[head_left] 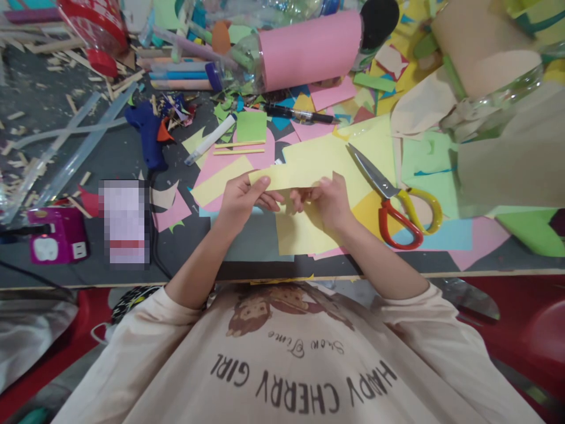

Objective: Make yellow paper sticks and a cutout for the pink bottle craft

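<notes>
Both my hands hold a pale yellow paper strip (291, 176) just above the table, near its front edge. My left hand (241, 200) pinches the strip's left end, thumb on top. My right hand (324, 200) grips the strip's right part with curled fingers. Under the hands lies another yellow sheet (300, 232). Red-and-yellow scissors (392, 200) lie shut on the paper right of my right hand.
Coloured paper scraps cover the dark table (260, 241). A bottle wrapped in pink paper (309, 50) lies at the back, a black pen (300, 113) before it. A blue glue gun (148, 132) and glue sticks (66, 153) lie left. A magenta box (57, 232) sits front left.
</notes>
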Available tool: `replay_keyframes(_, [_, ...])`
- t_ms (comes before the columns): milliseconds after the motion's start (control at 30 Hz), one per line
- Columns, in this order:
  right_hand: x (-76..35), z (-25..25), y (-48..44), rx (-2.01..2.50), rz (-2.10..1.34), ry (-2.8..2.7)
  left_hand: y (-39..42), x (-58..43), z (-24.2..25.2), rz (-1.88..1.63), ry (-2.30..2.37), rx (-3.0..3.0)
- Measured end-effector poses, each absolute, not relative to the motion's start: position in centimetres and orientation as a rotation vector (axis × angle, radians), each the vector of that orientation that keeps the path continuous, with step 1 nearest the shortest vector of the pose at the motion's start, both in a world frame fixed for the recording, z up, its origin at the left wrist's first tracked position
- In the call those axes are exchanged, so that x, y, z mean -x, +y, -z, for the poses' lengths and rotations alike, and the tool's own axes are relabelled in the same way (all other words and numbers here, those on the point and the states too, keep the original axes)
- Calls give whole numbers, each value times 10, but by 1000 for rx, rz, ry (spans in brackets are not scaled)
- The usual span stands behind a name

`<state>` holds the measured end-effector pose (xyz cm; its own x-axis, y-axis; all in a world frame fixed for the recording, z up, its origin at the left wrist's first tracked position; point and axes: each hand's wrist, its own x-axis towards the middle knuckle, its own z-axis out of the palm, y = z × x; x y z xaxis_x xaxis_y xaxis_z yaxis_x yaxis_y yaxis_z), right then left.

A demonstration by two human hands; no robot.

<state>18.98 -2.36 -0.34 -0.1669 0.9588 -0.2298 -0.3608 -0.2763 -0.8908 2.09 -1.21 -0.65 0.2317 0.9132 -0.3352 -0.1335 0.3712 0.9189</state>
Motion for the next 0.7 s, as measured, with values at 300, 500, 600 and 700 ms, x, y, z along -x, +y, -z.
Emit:
replay_keyframes(300, [-189, 15, -21, 1021, -1639, -823, -15, -22, -1, -886, 1110, -883])
replay_keyframes(500, [-187, 6, -21, 1003, -1671, -915, -16, -23, 3, -867, 1101, -938])
replay_keyframes(600, [-187, 4, -20, 991, -1671, -928, -16, -23, 4, -884, 1100, -986])
replay_keyframes(700, [-187, 5, -20, 991, -1691, -935, -17, -24, 3, -896, 1110, -1010])
